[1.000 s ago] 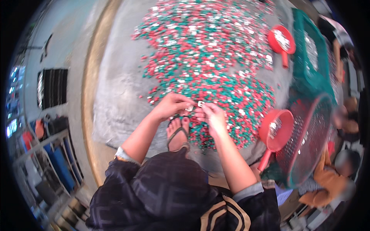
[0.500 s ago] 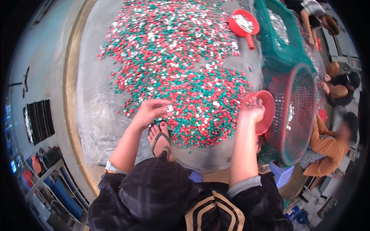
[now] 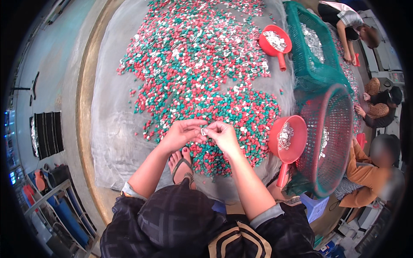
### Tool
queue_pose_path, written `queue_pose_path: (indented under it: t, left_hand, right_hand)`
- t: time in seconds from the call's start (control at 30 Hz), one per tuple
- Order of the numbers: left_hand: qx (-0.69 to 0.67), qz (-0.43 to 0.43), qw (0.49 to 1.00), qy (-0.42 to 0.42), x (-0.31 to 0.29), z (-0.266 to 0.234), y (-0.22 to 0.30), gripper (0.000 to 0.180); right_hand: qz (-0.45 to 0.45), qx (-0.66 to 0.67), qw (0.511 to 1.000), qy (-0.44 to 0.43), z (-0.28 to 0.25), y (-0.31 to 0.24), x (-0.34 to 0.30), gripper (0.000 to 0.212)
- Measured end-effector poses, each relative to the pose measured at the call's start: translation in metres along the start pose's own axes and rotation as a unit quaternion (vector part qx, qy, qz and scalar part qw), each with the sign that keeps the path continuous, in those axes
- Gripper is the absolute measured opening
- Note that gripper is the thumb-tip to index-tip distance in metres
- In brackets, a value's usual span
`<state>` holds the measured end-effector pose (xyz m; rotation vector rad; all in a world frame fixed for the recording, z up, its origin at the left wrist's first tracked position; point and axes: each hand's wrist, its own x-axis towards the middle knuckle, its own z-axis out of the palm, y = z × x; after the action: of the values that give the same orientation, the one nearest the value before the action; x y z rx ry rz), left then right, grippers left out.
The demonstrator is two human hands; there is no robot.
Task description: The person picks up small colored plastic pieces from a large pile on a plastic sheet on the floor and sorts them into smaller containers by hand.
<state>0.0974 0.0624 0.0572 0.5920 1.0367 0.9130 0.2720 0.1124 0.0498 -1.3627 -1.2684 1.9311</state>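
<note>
My left hand (image 3: 185, 132) and my right hand (image 3: 223, 137) meet over the near part of a spread of small red, green and white pieces (image 3: 254, 109). Between their fingertips is a small silvery-white piece (image 3: 203, 131), pinched from both sides; its exact kind is too small to tell. Right of my right hand stands a red scoop (image 3: 297, 142) with its handle towards me, holding several small silvery pieces (image 3: 285, 139). My sandalled left foot (image 3: 177, 163) rests at the near edge of the spread.
A second red scoop (image 3: 282, 38) with silvery pieces lies far right, beside a green basket (image 3: 297, 56). Nearer, a round red and green basket (image 3: 318, 159) leans on its side. Several people sit at the right. A translucent sheet (image 3: 116, 107) lies beneath the pieces.
My right hand has left the near red scoop and come across to my left hand. The small silvery-white piece, held by the left fingers before, is now between both hands.
</note>
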Motion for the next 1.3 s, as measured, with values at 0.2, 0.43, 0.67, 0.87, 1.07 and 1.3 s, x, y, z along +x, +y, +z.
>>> queue_pose_path:
  t: [0.2,0.43,0.67,0.87,1.07,1.3]
  left_hand:
    - [-0.006,0.000,0.996,0.083,-0.011,-0.012,-0.003,0.033]
    - [0.021,-0.036,0.990,0.132,-0.026,-0.022,-0.014,0.028]
    - [0.508,-0.009,0.737,0.445,-0.045,-0.078,-0.041,0.027]
    - [0.494,0.009,0.817,0.298,-0.003,-0.014,-0.053,0.050]
    - [0.434,0.196,0.837,0.269,0.017,-0.011,-0.036,0.044]
    - [0.555,0.087,0.796,0.223,0.040,-0.008,-0.050,0.046]
  right_hand:
    - [-0.060,0.048,0.986,0.145,-0.069,-0.069,0.065,0.006]
    - [-0.014,0.240,0.950,0.201,-0.175,-0.170,0.130,0.031]
    - [-0.008,-0.086,0.979,0.187,-0.116,-0.044,0.065,0.027]
    - [-0.071,-0.220,0.965,0.125,-0.039,0.026,0.031,0.020]
    - [-0.089,-0.284,0.932,0.208,-0.050,0.023,0.012,0.019]
    - [-0.267,-0.482,0.823,0.138,-0.018,0.018,-0.004,0.022]
